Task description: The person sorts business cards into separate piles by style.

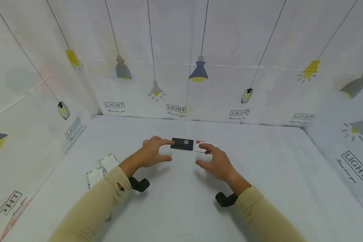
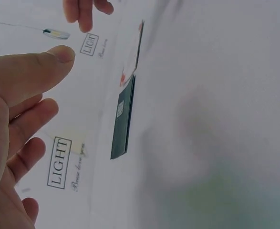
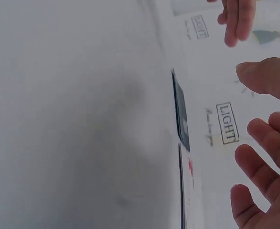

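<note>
A black card (image 1: 182, 144) with a small square code lies flat on the white table; in the left wrist view its edge looks thick, like a small stack. Right beside it lies a white card (image 1: 202, 147) with a red print, partly covered by the right hand in the head view. My left hand (image 1: 152, 151) hovers over the table at the black card's left end, thumb and fingers spread apart with nothing between them. My right hand (image 1: 216, 161) hovers near the white card, fingers loosely bent and holding nothing.
Several white cards with leafy borders (image 1: 95, 176) lie at the left, partly hidden under the left sleeve. A black band with a stub (image 1: 140, 184) sits on the left wrist, a similar one (image 1: 226, 199) on the right. Lamp-printed cloth (image 1: 175, 90) walls the table.
</note>
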### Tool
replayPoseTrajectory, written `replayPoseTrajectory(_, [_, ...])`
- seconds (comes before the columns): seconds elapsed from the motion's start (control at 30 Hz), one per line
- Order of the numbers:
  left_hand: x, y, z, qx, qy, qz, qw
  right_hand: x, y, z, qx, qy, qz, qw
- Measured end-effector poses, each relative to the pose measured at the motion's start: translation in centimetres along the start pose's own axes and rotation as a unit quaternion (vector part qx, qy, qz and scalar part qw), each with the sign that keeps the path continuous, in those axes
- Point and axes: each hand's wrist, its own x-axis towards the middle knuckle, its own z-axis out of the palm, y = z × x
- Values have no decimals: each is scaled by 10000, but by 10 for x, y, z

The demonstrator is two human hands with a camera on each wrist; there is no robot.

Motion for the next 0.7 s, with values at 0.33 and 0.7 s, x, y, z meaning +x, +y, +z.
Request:
replayPoseTrajectory(0.33, [-51, -20, -14, 37, -22, 44, 10000, -12, -24, 30, 111, -338, -298, 9989])
replayPoseTrajectory(0.7, [-118, -52, -31, 33, -33, -140, 9999, -25, -33, 54, 241, -838, -433, 9953])
